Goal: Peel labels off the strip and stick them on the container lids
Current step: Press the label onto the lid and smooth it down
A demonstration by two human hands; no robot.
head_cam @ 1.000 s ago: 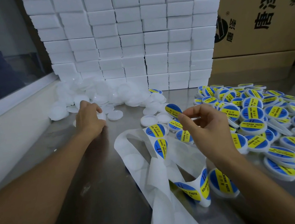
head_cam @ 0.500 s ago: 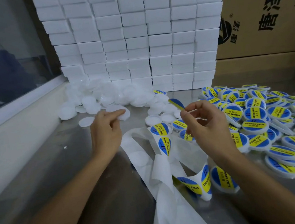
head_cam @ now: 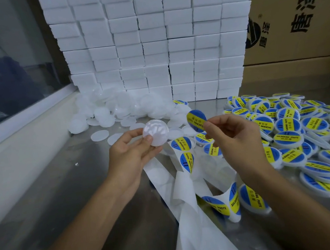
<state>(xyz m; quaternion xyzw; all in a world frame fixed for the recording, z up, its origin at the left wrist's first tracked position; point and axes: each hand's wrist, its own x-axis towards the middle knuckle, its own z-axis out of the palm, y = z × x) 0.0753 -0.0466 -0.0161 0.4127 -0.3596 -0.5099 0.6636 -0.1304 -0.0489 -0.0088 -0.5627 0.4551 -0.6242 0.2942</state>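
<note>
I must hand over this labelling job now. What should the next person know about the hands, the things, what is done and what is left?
Left hand holds one bare clear lid above the table.
Right hand pinches a peeled blue-yellow label, not yet touching the lid.
Label strip lies between the arms, with several labels on it.
Done: pile of labelled lids on the right.
Left: stick this label, then work through the heap of unlabelled lids by the white boxes.
</note>
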